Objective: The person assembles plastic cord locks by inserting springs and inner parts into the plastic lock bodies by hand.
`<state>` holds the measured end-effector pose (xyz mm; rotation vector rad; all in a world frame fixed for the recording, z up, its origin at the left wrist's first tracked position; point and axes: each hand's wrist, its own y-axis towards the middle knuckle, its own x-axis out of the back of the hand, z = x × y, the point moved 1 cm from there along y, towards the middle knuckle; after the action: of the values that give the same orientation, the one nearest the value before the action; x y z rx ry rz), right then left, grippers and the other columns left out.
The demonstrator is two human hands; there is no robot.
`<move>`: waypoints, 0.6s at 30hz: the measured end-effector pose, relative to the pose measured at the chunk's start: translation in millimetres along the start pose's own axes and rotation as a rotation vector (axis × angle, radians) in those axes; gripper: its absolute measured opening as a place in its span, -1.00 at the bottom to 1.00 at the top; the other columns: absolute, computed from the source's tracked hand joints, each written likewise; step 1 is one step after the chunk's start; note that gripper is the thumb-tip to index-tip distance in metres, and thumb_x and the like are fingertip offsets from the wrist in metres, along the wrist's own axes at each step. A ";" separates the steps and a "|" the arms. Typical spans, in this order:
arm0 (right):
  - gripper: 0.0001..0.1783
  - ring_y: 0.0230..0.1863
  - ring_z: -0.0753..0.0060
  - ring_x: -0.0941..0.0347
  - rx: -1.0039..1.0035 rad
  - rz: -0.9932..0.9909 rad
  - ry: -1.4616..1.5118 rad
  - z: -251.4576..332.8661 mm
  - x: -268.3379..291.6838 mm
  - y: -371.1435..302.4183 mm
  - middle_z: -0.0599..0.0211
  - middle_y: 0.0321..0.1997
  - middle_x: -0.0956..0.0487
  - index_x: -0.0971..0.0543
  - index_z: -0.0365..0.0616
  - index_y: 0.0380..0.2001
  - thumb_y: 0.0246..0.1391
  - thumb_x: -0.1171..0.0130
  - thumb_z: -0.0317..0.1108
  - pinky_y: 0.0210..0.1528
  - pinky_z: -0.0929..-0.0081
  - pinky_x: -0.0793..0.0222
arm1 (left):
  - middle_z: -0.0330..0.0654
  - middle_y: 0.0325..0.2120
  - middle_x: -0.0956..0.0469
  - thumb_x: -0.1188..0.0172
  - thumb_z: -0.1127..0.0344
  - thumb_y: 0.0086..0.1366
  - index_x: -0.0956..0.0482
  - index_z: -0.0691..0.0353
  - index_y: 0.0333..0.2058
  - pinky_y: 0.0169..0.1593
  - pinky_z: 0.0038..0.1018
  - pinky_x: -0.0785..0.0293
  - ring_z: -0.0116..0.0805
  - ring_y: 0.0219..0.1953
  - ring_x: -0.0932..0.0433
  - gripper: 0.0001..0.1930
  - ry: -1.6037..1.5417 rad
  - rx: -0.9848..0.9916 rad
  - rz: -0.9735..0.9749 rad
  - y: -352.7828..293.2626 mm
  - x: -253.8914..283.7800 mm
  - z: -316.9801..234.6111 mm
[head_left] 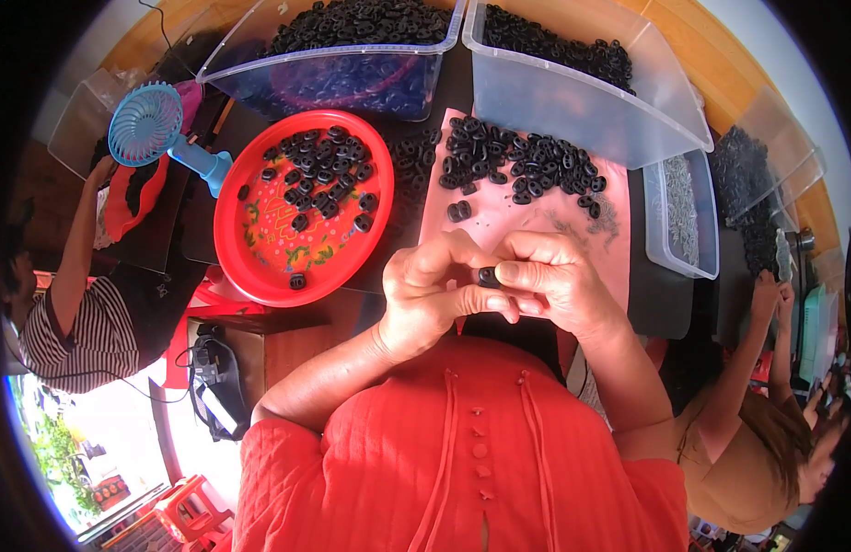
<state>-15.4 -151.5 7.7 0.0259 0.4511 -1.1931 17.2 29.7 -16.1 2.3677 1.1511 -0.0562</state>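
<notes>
My left hand (434, 290) and my right hand (554, 281) meet close in front of my chest, both pinching one small black plastic part (488, 275) between fingertips. Beyond them a pink sheet (499, 216) carries a heap of the same black parts (522, 166), with one loose piece (458, 211) lying just past my fingers. To the left lies a round red tray (260, 248) with several black parts (324, 175) in its far half.
Two clear plastic bins (573, 101) of black parts stand at the back, and a smaller clear box (683, 216) of pale small pieces sits right. A blue hand fan (154, 129) stands left of the tray. One person sits at left (85, 313), another at right (757, 405).
</notes>
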 end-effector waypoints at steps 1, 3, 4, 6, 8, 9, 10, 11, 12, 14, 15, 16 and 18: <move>-0.79 -0.67 0.66 -0.32 0.002 -0.003 0.002 -1.8 -1.4 -0.7 0.42 -0.62 -0.42 -0.51 -0.29 -0.41 0.26 -0.09 -0.36 -0.66 0.72 -0.09 | -0.10 -0.40 -0.55 -0.30 0.65 0.11 -0.47 0.40 -0.24 -0.31 -0.45 -0.69 -0.24 -0.37 -0.69 -0.75 0.086 -0.035 0.045 1.6 0.5 -3.4; -0.78 -0.67 0.60 -0.34 -0.014 -0.005 0.146 -9.0 -5.3 -0.9 0.40 -0.62 -0.42 -0.52 -0.30 -0.40 0.26 -0.08 -0.35 -0.66 0.72 -0.10 | -0.10 -0.41 -0.54 -0.29 0.65 0.12 -0.47 0.40 -0.26 -0.34 -0.44 -0.69 -0.22 -0.39 -0.69 -0.77 0.013 -0.013 0.026 -0.7 0.5 -1.9; -0.77 -0.67 0.56 -0.35 -0.002 0.028 0.203 -12.3 -6.9 0.4 0.39 -0.63 -0.41 -0.52 -0.30 -0.39 0.26 -0.08 -0.34 -0.66 0.71 -0.10 | -0.10 -0.43 -0.54 -0.29 0.66 0.12 -0.46 0.39 -0.27 -0.37 -0.43 -0.69 -0.21 -0.40 -0.69 -0.78 -0.060 0.007 0.004 -2.2 0.8 -1.7; -0.77 -0.66 0.56 -0.35 -0.001 0.018 0.237 -16.0 -10.6 2.8 0.39 -0.62 -0.40 -0.52 -0.29 -0.39 0.26 -0.08 -0.33 -0.66 0.71 -0.10 | -0.19 -0.46 -0.52 -0.36 0.60 0.07 -0.50 0.33 -0.29 -0.35 -0.51 -0.49 -0.37 -0.42 -0.54 -0.76 -0.069 0.048 -0.035 -2.0 0.9 -2.9; -0.76 -0.67 0.58 -0.34 -0.006 0.021 0.296 -19.3 -14.7 5.2 0.39 -0.61 -0.42 -0.52 -0.27 -0.40 0.26 -0.09 -0.31 -0.64 0.70 -0.10 | -0.26 -0.49 -0.50 -0.44 0.55 -0.01 -0.53 0.27 -0.34 -0.32 -0.56 -0.31 -0.51 -0.43 -0.41 -0.73 -0.125 0.173 -0.139 -2.5 -0.9 -9.5; -0.76 -0.67 0.58 -0.34 0.002 0.020 0.305 -18.3 -15.5 6.1 0.39 -0.61 -0.42 -0.52 -0.27 -0.40 0.26 -0.09 -0.31 -0.64 0.70 -0.10 | -0.26 -0.49 -0.50 -0.44 0.55 -0.01 -0.53 0.27 -0.34 -0.32 -0.56 -0.31 -0.51 -0.43 -0.41 -0.73 -0.118 0.179 -0.132 -0.5 1.3 -14.8; -0.76 -0.65 0.60 -0.35 0.030 0.029 0.177 -14.6 -16.4 6.8 0.41 -0.60 -0.43 -0.52 -0.26 -0.39 0.26 -0.09 -0.30 -0.63 0.70 -0.11 | -0.19 -0.44 -0.52 -0.35 0.65 0.03 -0.51 0.31 -0.33 -0.38 -0.52 -0.46 -0.40 -0.44 -0.53 -0.75 -0.057 0.147 -0.076 1.2 6.8 -21.5; -0.76 -0.64 0.62 -0.35 0.058 0.037 0.048 -9.7 -17.6 7.1 0.42 -0.59 -0.44 -0.53 -0.25 -0.38 0.27 -0.09 -0.29 -0.62 0.70 -0.12 | -0.12 -0.40 -0.54 -0.27 0.75 0.07 -0.49 0.35 -0.31 -0.44 -0.48 -0.61 -0.28 -0.46 -0.64 -0.76 0.006 0.114 -0.020 2.5 13.4 -29.4; -0.77 -0.61 0.69 -0.34 0.106 -0.039 -0.015 -1.1 -18.5 4.7 0.48 -0.57 -0.45 -0.55 -0.22 -0.37 0.26 -0.12 -0.27 -0.59 0.70 -0.15 | -0.15 -0.39 -0.54 -0.27 0.76 0.03 -0.51 0.34 -0.31 -0.42 -0.52 -0.56 -0.35 -0.45 -0.60 -0.74 0.201 0.041 -0.143 3.8 23.1 -38.3; -0.83 -0.55 0.74 -0.32 0.285 -0.299 -0.306 11.5 -0.6 -5.0 0.53 -0.55 -0.44 -0.55 -0.21 -0.36 0.23 -0.15 -0.32 -0.52 0.73 -0.18 | -0.22 -0.37 -0.53 -0.29 0.75 -0.04 -0.55 0.32 -0.29 -0.38 -0.57 -0.47 -0.46 -0.39 -0.53 -0.69 0.408 -0.011 -0.276 15.6 46.4 -64.5; -0.85 -0.54 0.76 -0.32 0.430 -0.399 -0.425 11.2 14.2 -9.3 0.53 -0.54 -0.44 -0.54 -0.21 -0.36 0.23 -0.15 -0.35 -0.50 0.73 -0.19 | -0.25 -0.35 -0.52 -0.31 0.73 -0.06 -0.57 0.31 -0.27 -0.34 -0.59 -0.44 -0.51 -0.36 -0.49 -0.66 0.432 0.011 -0.301 24.7 57.1 -79.9; -0.86 -0.55 0.77 -0.32 0.429 -0.414 -0.392 10.9 24.9 -12.3 0.52 -0.54 -0.45 -0.54 -0.20 -0.36 0.22 -0.14 -0.36 -0.53 0.75 -0.17 | -0.26 -0.33 -0.52 -0.31 0.71 -0.06 -0.58 0.30 -0.24 -0.31 -0.58 -0.44 -0.51 -0.32 -0.49 -0.65 0.595 -0.006 -0.310 28.8 64.3 -88.7; -0.86 -0.58 0.77 -0.30 0.452 -0.464 -0.337 9.8 36.8 -19.8 0.51 -0.57 -0.44 -0.54 -0.21 -0.39 0.22 -0.14 -0.38 -0.56 0.75 -0.12 | -0.22 -0.29 -0.53 -0.33 0.65 -0.05 -0.59 0.27 -0.15 -0.27 -0.58 -0.44 -0.46 -0.28 -0.51 -0.59 1.116 -0.120 -0.240 40.8 73.7 -90.2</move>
<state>-19.3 -194.2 8.0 0.1117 -0.1272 -1.7020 79.0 103.2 61.5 2.0876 1.8077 1.3451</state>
